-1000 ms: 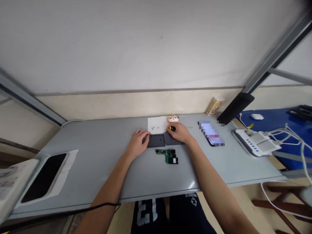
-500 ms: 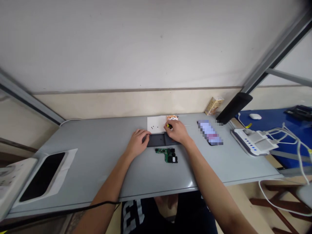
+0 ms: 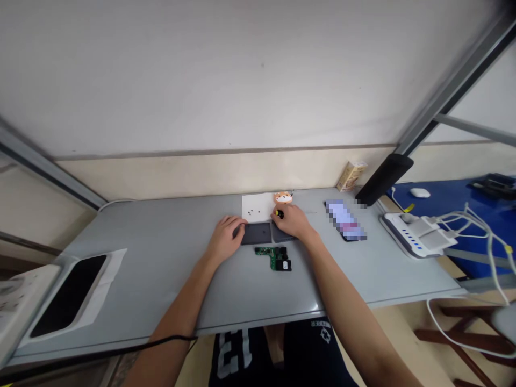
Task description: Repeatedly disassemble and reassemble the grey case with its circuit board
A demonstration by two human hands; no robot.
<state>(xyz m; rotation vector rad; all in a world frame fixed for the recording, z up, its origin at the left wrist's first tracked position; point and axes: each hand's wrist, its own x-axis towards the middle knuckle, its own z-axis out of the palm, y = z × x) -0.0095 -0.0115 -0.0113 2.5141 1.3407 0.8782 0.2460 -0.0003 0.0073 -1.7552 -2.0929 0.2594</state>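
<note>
My left hand point(image 3: 226, 235) grips the left end of a flat dark case point(image 3: 258, 234) lying on the grey table. My right hand point(image 3: 291, 219) is closed around a small yellow-and-black screwdriver point(image 3: 279, 213), above a second dark case part point(image 3: 281, 235) to the right. A green circuit board point(image 3: 274, 258) with black components lies just in front of the cases. Behind them is a white paper point(image 3: 256, 207) with several tiny dark screws point(image 3: 250, 212) on it. An orange-and-white animal-faced item point(image 3: 282, 197) sits at the paper's right edge.
A lit phone point(image 3: 345, 220), a carton point(image 3: 350, 176), a black cylinder point(image 3: 385, 179) and a power strip point(image 3: 417, 235) with white cables are on the right. At the left, a black-screened device point(image 3: 68, 295) lies on white paper.
The two dark case parts now show a gap between them. My right hand has shifted slightly down and stays closed on the screwdriver. The view has moved a little.
</note>
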